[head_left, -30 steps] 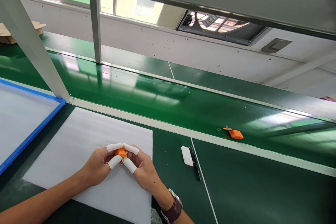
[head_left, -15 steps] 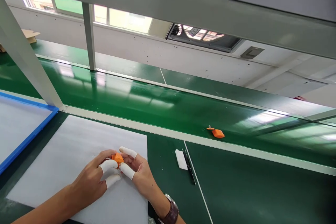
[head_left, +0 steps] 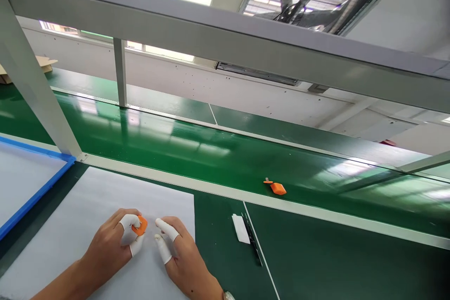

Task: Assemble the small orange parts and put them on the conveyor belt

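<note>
A small orange piece (head_left: 141, 226) with rounded corners is pinched in the fingers of my left hand (head_left: 111, 243). Its exact kind is too small to make out. My right hand (head_left: 184, 257) is just to the right of it, apart from the piece, with thumb and fingers spread and nothing between them. White finger cots cover some fingertips on both hands. Both hands are above a white sheet (head_left: 101, 197) that lies on the green table.
Another orange object (head_left: 278, 189) lies on the green belt (head_left: 197, 161) beyond the pale rail. A white card (head_left: 241, 228) and a thin black tool (head_left: 253, 243) lie to the right of the sheet. At left is a blue-edged tray (head_left: 38, 190). A grey post (head_left: 38, 70) rises nearby.
My right hand has let go of the orange piece and drawn away to the right. The left hand keeps hold of it, turned and shifted a little left. The view has tilted up.
</note>
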Demonstrator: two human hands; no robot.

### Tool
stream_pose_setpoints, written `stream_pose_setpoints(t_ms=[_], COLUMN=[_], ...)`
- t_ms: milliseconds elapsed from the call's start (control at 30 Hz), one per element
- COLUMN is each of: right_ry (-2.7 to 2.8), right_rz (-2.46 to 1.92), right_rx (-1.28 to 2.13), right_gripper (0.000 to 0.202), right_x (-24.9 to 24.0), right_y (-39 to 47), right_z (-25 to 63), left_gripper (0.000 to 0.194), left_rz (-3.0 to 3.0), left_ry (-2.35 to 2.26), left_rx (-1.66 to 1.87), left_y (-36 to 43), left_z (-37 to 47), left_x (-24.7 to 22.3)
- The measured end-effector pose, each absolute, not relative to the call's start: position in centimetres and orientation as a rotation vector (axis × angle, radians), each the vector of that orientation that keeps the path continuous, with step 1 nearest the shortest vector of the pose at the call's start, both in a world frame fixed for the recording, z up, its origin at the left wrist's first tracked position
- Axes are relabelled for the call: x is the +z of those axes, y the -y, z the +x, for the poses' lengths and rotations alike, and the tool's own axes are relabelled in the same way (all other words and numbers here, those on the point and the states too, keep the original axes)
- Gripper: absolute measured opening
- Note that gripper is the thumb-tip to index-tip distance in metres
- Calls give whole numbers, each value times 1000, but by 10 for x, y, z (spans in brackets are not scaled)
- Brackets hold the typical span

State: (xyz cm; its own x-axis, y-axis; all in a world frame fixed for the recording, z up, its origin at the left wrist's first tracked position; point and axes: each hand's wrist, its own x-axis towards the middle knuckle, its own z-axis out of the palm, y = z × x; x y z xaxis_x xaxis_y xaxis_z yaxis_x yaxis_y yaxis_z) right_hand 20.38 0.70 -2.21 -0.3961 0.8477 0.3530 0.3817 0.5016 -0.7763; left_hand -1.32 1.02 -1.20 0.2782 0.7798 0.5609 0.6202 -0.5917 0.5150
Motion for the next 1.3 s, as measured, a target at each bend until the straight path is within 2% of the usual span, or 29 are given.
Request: stream_pose_setpoints(t_ms=[67,167,400,567,733,833,1000,1167,1300], right_ry=[2097,2181,2178,2079,1684,1477,1334,1324,1358], right_rz=[-1002,-1032,-1063,-1106,-1131,-1070,-1071,-1023,-1006], right_rx=[523,344,354,607,1318,1571,1593,1604,1605], right_gripper=[39,35,30,29,38,40,46,45,40], right_x=[-26,-33,-37,-26,-12,-9,-12,-9,-9], right_y=[-12,-18,-20,-17,-4,1,-2,-7,-6], right_z=[208,211,210,210,200,194,196,197,193], left_gripper=[18,18,18,17,26,35,23,38,39], left_rz=[2362,2356,2303,2304,2374,2375,2097,1635,1549], left_ry=[-1325,-1336,-1371,-1354,-1173,-1084,-982,-993,-1032], left_rx=[1184,1137,997,987,1193,1192,1024,874,786], left_y=[-12,-13,-13,-13,-6,0,2,-5,-7], left_z=[-15,-15,-17,-19,-12,-7,-9,-15,-14], left_x=[-11,-12,-12,-9,-15,-16,2,9,-2])
